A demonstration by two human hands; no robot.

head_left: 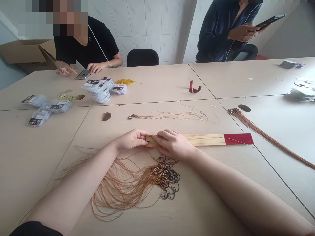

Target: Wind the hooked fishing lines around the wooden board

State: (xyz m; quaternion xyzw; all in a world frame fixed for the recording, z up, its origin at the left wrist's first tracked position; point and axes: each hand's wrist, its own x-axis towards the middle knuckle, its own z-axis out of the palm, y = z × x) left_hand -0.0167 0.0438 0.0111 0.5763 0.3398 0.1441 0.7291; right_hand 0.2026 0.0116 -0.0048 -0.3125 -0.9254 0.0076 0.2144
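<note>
My left hand (130, 139) and my right hand (173, 144) meet at the near end of a flat board of pale wooden slats (199, 140), and both grip it. The board's far end is wrapped in red (238, 139). Just below my hands lies a heap of dark fishing hooks (167, 177), their loose brown snells (118, 186) fanning out under my left forearm. Another hook with a brown line bundle (167, 115) lies farther up the table. A thicker bundle of brown line (256, 131) stretches across the right side.
Two co-workers sit beyond the joined tables, each handling a phone. Several clear packets of hooks (100, 90) lie at the far left, near a yellow tangle (124, 81). A red-handled tool (194, 87) stands in a table hole. White papers (301, 91) lie at the right.
</note>
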